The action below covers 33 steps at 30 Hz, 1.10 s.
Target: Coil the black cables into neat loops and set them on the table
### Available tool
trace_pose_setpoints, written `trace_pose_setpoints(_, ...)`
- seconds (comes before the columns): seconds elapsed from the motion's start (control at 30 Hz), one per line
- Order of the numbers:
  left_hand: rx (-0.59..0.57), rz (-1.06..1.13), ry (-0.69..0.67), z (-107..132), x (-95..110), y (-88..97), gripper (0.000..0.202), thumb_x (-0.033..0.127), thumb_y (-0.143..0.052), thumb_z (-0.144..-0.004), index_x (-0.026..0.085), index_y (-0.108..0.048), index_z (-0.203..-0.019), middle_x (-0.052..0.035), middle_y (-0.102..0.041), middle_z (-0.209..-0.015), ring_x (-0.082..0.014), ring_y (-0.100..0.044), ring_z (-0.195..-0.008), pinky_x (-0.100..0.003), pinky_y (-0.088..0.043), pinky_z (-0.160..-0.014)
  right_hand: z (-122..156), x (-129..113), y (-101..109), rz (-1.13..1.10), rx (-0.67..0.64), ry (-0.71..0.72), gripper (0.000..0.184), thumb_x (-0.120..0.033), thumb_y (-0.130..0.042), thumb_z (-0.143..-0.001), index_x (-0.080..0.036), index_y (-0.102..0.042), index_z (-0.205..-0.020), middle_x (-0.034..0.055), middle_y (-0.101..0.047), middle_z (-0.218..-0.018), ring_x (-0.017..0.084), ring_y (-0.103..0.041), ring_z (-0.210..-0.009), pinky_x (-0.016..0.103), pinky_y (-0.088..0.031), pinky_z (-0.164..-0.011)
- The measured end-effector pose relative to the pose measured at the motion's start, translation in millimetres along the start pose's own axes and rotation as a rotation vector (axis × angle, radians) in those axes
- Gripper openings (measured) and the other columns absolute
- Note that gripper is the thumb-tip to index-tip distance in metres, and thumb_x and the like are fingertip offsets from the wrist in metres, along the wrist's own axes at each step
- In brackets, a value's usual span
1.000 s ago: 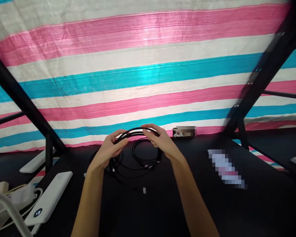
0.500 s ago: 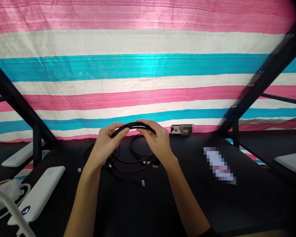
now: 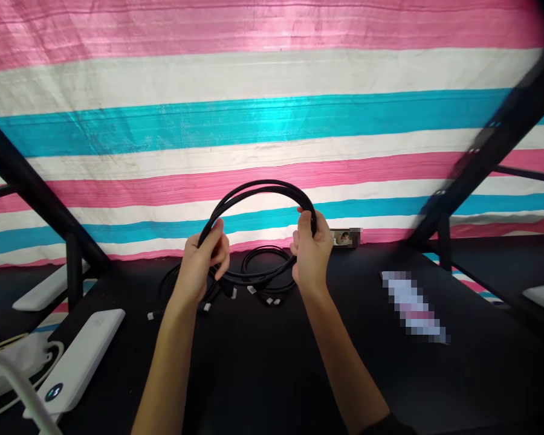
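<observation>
Black, round-section flexible cable wound in a loose loop point(image 3: 268, 188) stands raised between the two hands, its arch clear of the black tabletop point(image 3: 254, 374). The left hand point(image 3: 199, 260) grasps its left side, thumb laid along the strands and fingers curled; the right hand point(image 3: 314, 251) grasps the right side, thumb foremost. Risk noted: the strands are spread at the top of the arch, so a slackened thumb could let the turns spring apart. Second risk: the loop's lower run overlaps, in view, a black cable coil on the table point(image 3: 267, 247) and a darker black cable bundle point(image 3: 167, 280) beyond the left wrist; contact cannot be confirmed, but a catch on loose white-tipped plugs point(image 3: 269, 301) could drag or tangle them. Further out, at left, lie a white slab with a round dark display point(image 3: 84, 356) and a curved white tube point(image 3: 13, 368); at right, a flat pixelated item point(image 3: 412, 308), not identifiable. A small phone-like device point(image 3: 343, 238) stands at the rear edge, partly behind the right hand. Slanting black frame bars point(image 3: 480, 157) limit sideways room; a pink, white and blue striped sheet point(image 3: 254, 121) closes off the back.
</observation>
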<state>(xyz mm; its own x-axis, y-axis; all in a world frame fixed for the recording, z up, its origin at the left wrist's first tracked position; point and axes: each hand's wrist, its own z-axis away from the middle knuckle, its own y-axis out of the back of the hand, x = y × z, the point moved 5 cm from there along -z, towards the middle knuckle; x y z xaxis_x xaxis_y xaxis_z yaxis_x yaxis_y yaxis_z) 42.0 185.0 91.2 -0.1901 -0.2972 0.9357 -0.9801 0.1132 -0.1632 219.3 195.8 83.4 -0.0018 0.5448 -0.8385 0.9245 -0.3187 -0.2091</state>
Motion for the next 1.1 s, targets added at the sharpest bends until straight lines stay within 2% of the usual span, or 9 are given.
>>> trace_pose_setpoints(0.13,0.307,0.205,-0.039,-2,-6,4.8,0.05,0.036,-0.062,-0.075,0.018,-0.025,-0.047,0.0084,-0.018,-0.042,-0.0018,-0.018,-0.031,-0.021,-0.009,-0.033,11,6,-10,-0.248,0.121,-0.193,0.032,-0.055,-0.055,-0.075,-0.023,-0.048,-0.079,-0.0078,-0.021,-0.055,0.007,-0.015,-0.04,0.023,-0.015,-0.036)
trace_pose_setpoints(0.2,0.345,0.264,-0.007,-3,-9,7.1,0.052,0.033,-0.063,-0.074,0.018,-0.021,-0.047,0.0085,-0.017,-0.042,-0.0016,-0.017,-0.031,-0.021,-0.01,-0.032,14,7,-17,-0.348,0.114,-0.271,0.035,-0.053,-0.061,-0.071,-0.023,-0.042,-0.071,-0.0083,-0.016,-0.055,0.007,-0.012,-0.041,0.023,-0.013,-0.035)
trace_pose_setpoints(0.4,0.33,0.403,0.068,-3,-15,5.0,0.054,0.034,-0.061,-0.076,0.018,-0.017,-0.048,0.0088,-0.016,-0.041,-0.0013,-0.015,-0.03,-0.021,-0.011,-0.032,11,11,-22,-0.539,-0.018,-0.419,0.046,-0.037,-0.07,-0.065,-0.022,-0.028,-0.057,-0.0102,-0.012,-0.051,0.005,-0.007,-0.041,0.022,-0.006,-0.034)
trace_pose_setpoints(0.6,0.358,0.565,0.105,0,-26,-9.4,0.047,0.025,-0.056,-0.075,0.018,-0.017,-0.05,0.0092,-0.016,-0.038,-0.0023,-0.015,-0.029,-0.021,-0.011,-0.031,20,13,-36,-0.705,-0.137,-0.645,0.048,-0.025,-0.064,-0.064,-0.02,-0.019,-0.052,-0.0116,-0.01,-0.044,0.003,-0.002,-0.038,0.018,-0.003,-0.032)
trace_pose_setpoints(0.73,0.296,0.591,0.096,-1,-22,-8.8,0.047,0.023,-0.056,-0.075,0.018,-0.017,-0.049,0.009,-0.017,-0.037,-0.0019,-0.017,-0.028,-0.02,-0.011,-0.03,20,11,-41,-0.752,-0.208,-0.705,0.05,-0.025,-0.059,-0.068,-0.02,-0.013,-0.052,-0.0113,-0.008,-0.041,0.003,-0.002,-0.036,0.017,-0.005,-0.03)
trace_pose_setpoints(0.83,0.138,0.533,0.16,-3,-14,-8.1,0.045,0.025,-0.056,-0.076,0.019,-0.02,-0.049,0.0089,-0.019,-0.036,-0.0025,-0.02,-0.027,-0.019,-0.014,-0.029,12,10,-36,-0.73,-0.307,-0.746,0.051,-0.027,-0.059,-0.069,-0.02,-0.011,-0.052,-0.0113,-0.007,-0.041,0.003,-0.001,-0.035,0.016,-0.005,-0.029)
trace_pose_setpoints(0.9,0.064,0.465,0.185,-4,-10,-5.6,0.039,0.027,-0.057,-0.076,0.019,-0.028,-0.052,0.0097,-0.02,-0.037,-0.0029,-0.023,-0.027,-0.018,-0.017,-0.03,4,8,-28,-0.696,-0.382,-0.75,0.051,-0.03,-0.059,-0.07,-0.021,-0.011,-0.053,-0.0115,-0.006,-0.042,0.003,-0.001,-0.035,0.015,-0.005,-0.029)
trace_pose_setpoints(1.0,0.06,0.319,0.139,-7,-7,0.6,0.024,0.04,-0.057,-0.077,0.02,-0.046,-0.07,0.0108,-0.026,-0.039,-0.0049,-0.034,-0.029,-0.017,-0.026,-0.033,-3,7,-17,-0.671,-0.496,-0.766,0.049,-0.033,-0.058,-0.071,-0.021,-0.013,-0.055,-0.0115,-0.007,-0.044,0.004,0.0,-0.036,0.016,-0.004,-0.029)
trace_pose_setpoints(1.1,0.097,0.134,0.059,-9,-10,2.3,0.035,0.055,-0.048,-0.079,0.021,-0.05,-0.09,0.0097,-0.037,-0.041,-0.0091,-0.044,-0.032,-0.02,-0.033,-0.035,-4,7,-9,-0.627,-0.539,-0.77,0.047,-0.033,-0.058,-0.072,-0.021,-0.016,-0.056,-0.0115,-0.008,-0.045,0.004,0.001,-0.036,0.016,-0.003,-0.029)
